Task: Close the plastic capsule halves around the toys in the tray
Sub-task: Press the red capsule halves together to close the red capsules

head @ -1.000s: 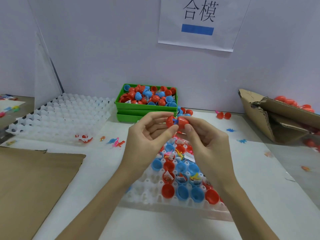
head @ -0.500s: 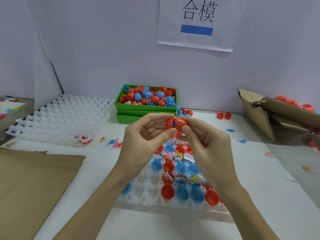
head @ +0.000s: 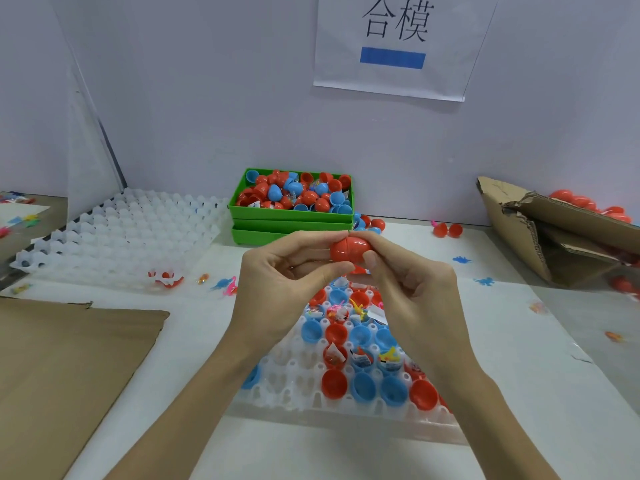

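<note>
A red capsule [head: 348, 250] is held up above the tray, its two halves joined into an egg shape. My left hand [head: 280, 282] pinches its left end between thumb and fingers. My right hand [head: 408, 289] pinches its right end the same way. Below them lies the white plastic tray [head: 287, 389] with several open red and blue capsule halves [head: 362, 386] in its cups, some holding small toys [head: 389, 356]. The hands hide the tray's far cups.
Stacked green bins [head: 291, 216] of red and blue halves stand at the back. Empty white trays [head: 117, 233] lie at the left, a cardboard sheet [head: 69, 368] at the near left, a torn cardboard box [head: 554, 237] with red capsules at the right. Loose small toys [head: 225, 284] dot the table.
The two red halves, apart with a blue toy showing between them a second ago, have been pressed together into one shut capsule. Both hands stayed in place.
</note>
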Demonstrator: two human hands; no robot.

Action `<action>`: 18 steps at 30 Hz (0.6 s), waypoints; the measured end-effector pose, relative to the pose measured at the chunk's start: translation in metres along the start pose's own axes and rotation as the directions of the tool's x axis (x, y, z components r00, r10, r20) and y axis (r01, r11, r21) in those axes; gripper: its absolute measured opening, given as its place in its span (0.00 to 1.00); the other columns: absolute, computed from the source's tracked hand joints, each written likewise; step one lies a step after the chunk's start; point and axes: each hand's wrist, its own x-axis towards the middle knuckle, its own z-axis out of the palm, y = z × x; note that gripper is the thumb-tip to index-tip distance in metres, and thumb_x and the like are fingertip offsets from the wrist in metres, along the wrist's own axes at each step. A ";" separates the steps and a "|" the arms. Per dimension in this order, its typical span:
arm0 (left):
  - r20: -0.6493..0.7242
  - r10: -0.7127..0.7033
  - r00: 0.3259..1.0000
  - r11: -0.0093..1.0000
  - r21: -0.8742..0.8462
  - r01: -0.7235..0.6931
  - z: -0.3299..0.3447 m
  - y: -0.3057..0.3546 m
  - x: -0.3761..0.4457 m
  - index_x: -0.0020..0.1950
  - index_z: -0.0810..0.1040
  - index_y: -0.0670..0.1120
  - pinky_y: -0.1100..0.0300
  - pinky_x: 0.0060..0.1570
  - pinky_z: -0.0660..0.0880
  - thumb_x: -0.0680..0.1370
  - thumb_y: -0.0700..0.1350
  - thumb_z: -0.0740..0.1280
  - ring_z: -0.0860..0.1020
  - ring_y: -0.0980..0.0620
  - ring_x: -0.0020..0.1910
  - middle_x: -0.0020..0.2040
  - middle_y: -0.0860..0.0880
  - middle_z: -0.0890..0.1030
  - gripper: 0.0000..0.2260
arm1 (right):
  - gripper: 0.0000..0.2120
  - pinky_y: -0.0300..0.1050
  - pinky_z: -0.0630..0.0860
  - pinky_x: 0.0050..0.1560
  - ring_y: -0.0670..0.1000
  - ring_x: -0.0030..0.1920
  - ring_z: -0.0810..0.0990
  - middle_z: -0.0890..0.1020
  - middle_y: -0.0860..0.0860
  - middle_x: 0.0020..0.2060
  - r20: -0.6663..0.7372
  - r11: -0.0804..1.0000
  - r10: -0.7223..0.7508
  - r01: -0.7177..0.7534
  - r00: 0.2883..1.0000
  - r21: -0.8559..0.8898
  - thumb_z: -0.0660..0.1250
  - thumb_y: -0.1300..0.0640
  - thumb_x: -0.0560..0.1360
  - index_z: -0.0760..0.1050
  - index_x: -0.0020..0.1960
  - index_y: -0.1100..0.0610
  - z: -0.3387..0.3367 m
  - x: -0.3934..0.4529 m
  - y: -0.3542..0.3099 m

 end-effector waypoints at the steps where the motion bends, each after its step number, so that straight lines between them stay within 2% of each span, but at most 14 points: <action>1: -0.005 0.003 1.000 1.000 0.004 -0.003 0.000 0.000 0.000 0.59 0.85 0.47 0.65 0.54 0.81 0.71 0.37 0.79 0.87 0.54 0.53 0.52 0.55 0.88 0.17 | 0.16 0.39 0.81 0.56 0.41 0.54 0.85 0.85 0.44 0.56 0.002 1.000 0.011 -0.011 1.000 0.007 0.66 0.61 0.81 0.77 0.68 0.53 0.000 0.000 0.000; 4: -0.023 0.006 1.000 1.000 0.008 -0.006 0.003 0.000 -0.002 0.59 0.85 0.47 0.65 0.53 0.81 0.71 0.39 0.79 0.87 0.54 0.52 0.51 0.55 0.88 0.17 | 0.17 0.50 0.83 0.59 0.48 0.56 0.86 0.85 0.49 0.58 0.015 0.998 0.064 -0.064 0.998 0.019 0.65 0.59 0.81 0.78 0.69 0.56 -0.001 0.000 0.002; 6: -0.042 0.004 0.999 1.000 0.008 -0.003 0.004 -0.001 -0.003 0.58 0.85 0.48 0.65 0.53 0.82 0.70 0.40 0.79 0.87 0.54 0.51 0.51 0.55 0.88 0.17 | 0.17 0.53 0.83 0.58 0.50 0.56 0.86 0.85 0.50 0.58 0.019 0.993 0.100 -0.101 0.995 0.054 0.65 0.58 0.81 0.78 0.69 0.57 0.000 0.000 0.003; 8: -0.055 -0.003 0.998 1.000 0.012 0.004 0.004 -0.001 -0.003 0.58 0.85 0.47 0.63 0.53 0.82 0.70 0.40 0.79 0.87 0.54 0.51 0.50 0.55 0.88 0.17 | 0.16 0.50 0.84 0.56 0.49 0.55 0.86 0.86 0.50 0.57 0.021 0.987 0.121 -0.122 0.992 0.104 0.65 0.60 0.81 0.79 0.68 0.58 0.000 0.001 0.002; 11: -0.062 -0.005 0.998 1.000 0.018 0.006 0.005 0.000 -0.003 0.58 0.85 0.48 0.64 0.52 0.82 0.71 0.42 0.79 0.87 0.54 0.51 0.50 0.55 0.88 0.16 | 0.14 0.38 0.83 0.50 0.45 0.52 0.86 0.86 0.45 0.54 0.040 0.979 0.116 -0.121 0.993 0.166 0.65 0.63 0.81 0.79 0.65 0.54 -0.001 0.002 0.000; 14: -0.064 -0.009 0.998 1.000 0.003 0.009 0.006 0.001 -0.003 0.58 0.85 0.50 0.66 0.51 0.81 0.72 0.43 0.78 0.87 0.56 0.50 0.50 0.57 0.88 0.15 | 0.13 0.39 0.83 0.49 0.46 0.52 0.87 0.87 0.46 0.53 0.033 0.964 0.149 -0.153 0.988 0.218 0.66 0.61 0.80 0.80 0.63 0.53 -0.001 0.003 0.000; 18: -0.033 -0.001 0.999 1.000 0.013 0.002 0.003 0.001 -0.002 0.57 0.85 0.49 0.66 0.52 0.81 0.71 0.41 0.79 0.87 0.55 0.50 0.50 0.56 0.88 0.16 | 0.14 0.36 0.82 0.49 0.44 0.52 0.86 0.86 0.44 0.54 0.033 0.978 0.108 -0.112 0.994 0.177 0.66 0.59 0.79 0.78 0.65 0.52 0.000 0.003 -0.001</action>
